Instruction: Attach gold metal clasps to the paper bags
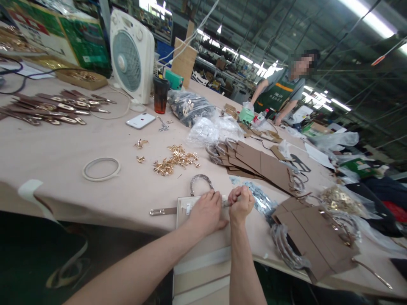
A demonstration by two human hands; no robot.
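My left hand point(207, 212) lies on a pale bag panel point(182, 218), its fingers flat and its thumb spread. Beside it, my right hand point(241, 202) is closed in a fist over the panel's right edge; what it grips is hidden. A wrapped ring-shaped handle point(201, 181) stands out from the panel's far edge. From the left side sticks a brown strap point(163, 211) with a metal buckle plate. The panel's near part, with light and tan bands, hangs towards me below the table edge.
Small gold fittings point(178, 159) lie beyond my hands, with a tape roll point(101, 168) to the left. Brown bag panels point(257, 163) are stacked at right, near silvery pieces point(259, 197). A phone point(140, 120), drink cup point(160, 95) and fan point(132, 55) stand farther back. A person point(281, 91) leans over the table.
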